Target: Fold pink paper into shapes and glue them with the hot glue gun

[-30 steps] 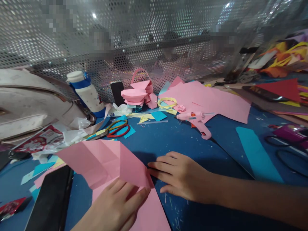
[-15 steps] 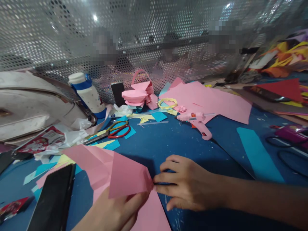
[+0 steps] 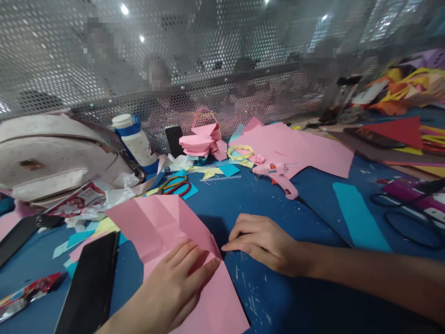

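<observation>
The left hand (image 3: 174, 283) lies palm down on a creased sheet of pink paper (image 3: 227, 294), fingers extended over it; whether it pinches the paper underneath, I cannot tell. The sheet rests on the blue tabletop (image 3: 255, 297) in front of the person, its far portion raised and marked with fold lines. Just beside the sheet's right edge, the right hand (image 3: 259, 243) is half curled, its fingers drawn together; contact with the edge cannot be made out.

To the left lie a flat black phone-like slab (image 3: 88, 278) and a shiny red and silver wrapper (image 3: 29, 297). A long bright blue paper strip (image 3: 359, 218) lies beyond the right forearm.

Farther back, scissors with red and yellowish handles (image 3: 174, 185) lie among paper scraps, and a pink glue gun (image 3: 278, 176) lies on its side near a pale yellow ring (image 3: 240, 152). Behind these are a pink folded-paper basket with a looped handle (image 3: 200, 144), a large pink paper sheet (image 3: 306, 146), a white and blue bottle (image 3: 136, 144) and a cream backpack (image 3: 59, 160). A perforated grey metal panel (image 3: 208, 55) closes the view.
</observation>
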`<move>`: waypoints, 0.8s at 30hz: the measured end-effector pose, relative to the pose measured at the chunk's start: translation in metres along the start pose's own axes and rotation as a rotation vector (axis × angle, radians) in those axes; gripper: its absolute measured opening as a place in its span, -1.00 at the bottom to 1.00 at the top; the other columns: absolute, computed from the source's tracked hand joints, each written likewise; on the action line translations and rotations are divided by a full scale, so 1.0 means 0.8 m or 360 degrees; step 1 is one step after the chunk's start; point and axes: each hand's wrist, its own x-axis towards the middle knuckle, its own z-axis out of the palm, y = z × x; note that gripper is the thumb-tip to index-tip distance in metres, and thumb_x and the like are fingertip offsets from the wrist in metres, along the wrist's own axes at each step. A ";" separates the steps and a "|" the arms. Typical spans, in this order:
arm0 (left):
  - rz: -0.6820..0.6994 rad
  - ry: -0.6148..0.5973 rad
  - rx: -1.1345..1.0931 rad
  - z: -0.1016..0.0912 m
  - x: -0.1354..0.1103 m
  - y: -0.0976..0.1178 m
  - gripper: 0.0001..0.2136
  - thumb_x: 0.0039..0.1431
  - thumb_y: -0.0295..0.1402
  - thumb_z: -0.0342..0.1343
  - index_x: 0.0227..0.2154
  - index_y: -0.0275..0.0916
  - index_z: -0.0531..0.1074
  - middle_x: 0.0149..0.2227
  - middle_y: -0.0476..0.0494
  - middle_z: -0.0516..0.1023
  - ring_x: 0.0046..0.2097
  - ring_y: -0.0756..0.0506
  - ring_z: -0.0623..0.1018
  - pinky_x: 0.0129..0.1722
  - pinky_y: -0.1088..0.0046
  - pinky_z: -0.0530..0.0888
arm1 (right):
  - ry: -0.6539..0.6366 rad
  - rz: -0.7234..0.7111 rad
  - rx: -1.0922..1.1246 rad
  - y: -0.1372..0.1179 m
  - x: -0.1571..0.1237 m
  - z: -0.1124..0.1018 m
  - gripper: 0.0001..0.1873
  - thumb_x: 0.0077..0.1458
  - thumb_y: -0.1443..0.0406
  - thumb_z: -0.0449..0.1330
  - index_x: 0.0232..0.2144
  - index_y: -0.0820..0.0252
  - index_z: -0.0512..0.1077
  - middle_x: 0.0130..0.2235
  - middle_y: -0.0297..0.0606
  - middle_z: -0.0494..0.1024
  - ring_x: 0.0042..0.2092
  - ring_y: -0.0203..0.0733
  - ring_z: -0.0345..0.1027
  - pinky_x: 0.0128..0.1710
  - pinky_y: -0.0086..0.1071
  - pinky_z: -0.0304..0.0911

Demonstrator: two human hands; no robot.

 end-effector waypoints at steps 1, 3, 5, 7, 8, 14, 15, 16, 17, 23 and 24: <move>0.0008 0.0001 0.0011 0.000 0.000 0.001 -0.56 0.18 -0.54 -0.06 0.14 -0.26 0.30 -0.06 -0.29 0.48 -0.06 -0.23 0.48 -0.07 0.11 0.51 | -0.0004 0.0007 0.0005 0.000 0.000 0.000 -0.53 0.39 0.26 -0.18 -0.08 0.23 0.52 -0.19 -0.16 0.54 -0.16 -0.20 0.30 -0.10 -0.28 0.20; 0.0026 0.0034 0.0056 0.001 0.000 0.003 -0.58 0.19 -0.54 -0.04 0.13 -0.28 0.31 -0.04 -0.31 0.48 -0.05 -0.24 0.49 -0.07 0.10 0.52 | 0.0002 0.0010 -0.0008 0.000 0.000 0.001 -0.56 0.37 0.27 -0.15 -0.10 0.24 0.52 -0.20 -0.16 0.54 -0.16 -0.19 0.31 -0.11 -0.29 0.21; 0.0029 0.0139 0.0122 0.005 0.002 0.007 -0.63 0.20 -0.56 -0.01 0.08 -0.31 0.36 -0.07 -0.29 0.52 -0.06 -0.21 0.52 -0.07 0.13 0.53 | 0.0010 -0.0007 -0.0076 0.001 0.000 0.002 -0.60 0.36 0.28 -0.11 -0.11 0.26 0.52 -0.19 -0.15 0.54 -0.17 -0.20 0.30 -0.13 -0.30 0.22; 0.0042 0.0343 0.0211 0.009 0.004 0.012 -0.70 0.19 -0.59 0.03 -0.02 -0.34 0.43 -0.14 -0.24 0.57 -0.10 -0.16 0.55 -0.04 0.18 0.53 | -0.0011 -0.0104 -0.0219 0.003 0.000 0.003 -0.64 0.35 0.27 -0.06 -0.10 0.27 0.51 -0.19 -0.15 0.54 -0.16 -0.21 0.30 -0.13 -0.32 0.23; 0.0058 0.0452 0.0265 0.012 0.004 0.014 -0.73 0.17 -0.60 0.05 -0.07 -0.35 0.45 -0.16 -0.22 0.59 -0.12 -0.15 0.57 -0.02 0.19 0.53 | -0.0037 -0.0178 -0.0314 0.003 0.001 0.004 -0.67 0.35 0.27 -0.03 -0.08 0.26 0.50 -0.18 -0.15 0.54 -0.15 -0.21 0.30 -0.13 -0.32 0.23; 0.0122 0.0433 0.0531 0.024 -0.011 0.030 -0.64 0.20 -0.49 0.01 0.05 -0.45 0.39 0.02 -0.31 0.56 0.11 -0.27 0.49 0.12 0.10 0.41 | -0.0002 -0.0746 -0.1085 -0.003 0.005 0.007 -0.58 0.26 0.42 0.08 0.14 0.06 0.34 -0.22 -0.35 0.52 -0.22 -0.33 0.31 -0.20 -0.39 0.24; 0.0122 0.0349 0.0568 0.024 -0.014 0.033 -0.61 0.22 -0.45 -0.02 0.09 -0.47 0.35 0.07 -0.34 0.51 0.16 -0.28 0.44 0.14 0.10 0.39 | 0.0058 -0.0814 -0.1205 -0.005 0.007 0.006 -0.55 0.25 0.43 0.09 0.15 0.03 0.32 -0.20 -0.37 0.51 -0.21 -0.34 0.30 -0.15 -0.40 0.24; 0.0122 0.0273 0.0601 0.024 -0.018 0.036 -0.57 0.24 -0.42 -0.04 0.14 -0.50 0.30 0.12 -0.37 0.46 0.19 -0.29 0.40 0.15 0.12 0.37 | 0.0114 -0.0872 -0.1311 -0.006 0.008 0.006 -0.56 0.25 0.42 0.10 0.14 0.01 0.33 -0.16 -0.38 0.52 -0.17 -0.35 0.30 -0.08 -0.40 0.24; 0.0111 0.0209 0.0620 0.022 -0.020 0.039 -0.54 0.26 -0.39 -0.05 0.17 -0.52 0.25 0.16 -0.39 0.42 0.21 -0.29 0.38 0.16 0.14 0.36 | 0.0164 -0.0924 -0.1399 -0.007 0.010 0.006 -0.60 0.25 0.40 0.11 0.11 0.00 0.36 -0.09 -0.39 0.51 -0.10 -0.35 0.29 0.00 -0.40 0.22; 0.0023 0.0117 0.0345 -0.004 -0.016 0.042 -0.62 0.28 -0.41 -0.06 0.13 -0.39 0.29 0.06 -0.32 0.52 0.09 -0.23 0.50 0.10 0.10 0.42 | 0.0174 -0.1223 -0.1679 -0.004 0.025 0.009 -0.74 0.29 0.33 0.05 -0.05 0.10 0.47 0.20 -0.44 0.36 0.20 -0.42 0.11 0.16 -0.48 0.13; 0.0034 0.0124 0.0273 -0.010 -0.014 0.039 -0.65 0.27 -0.42 -0.06 0.09 -0.36 0.33 0.00 -0.29 0.56 0.04 -0.21 0.53 0.07 0.11 0.45 | 0.0145 -0.1281 -0.1701 -0.004 0.028 0.009 -0.73 0.29 0.36 0.04 -0.06 0.12 0.48 0.17 -0.42 0.40 0.18 -0.43 0.14 0.14 -0.49 0.14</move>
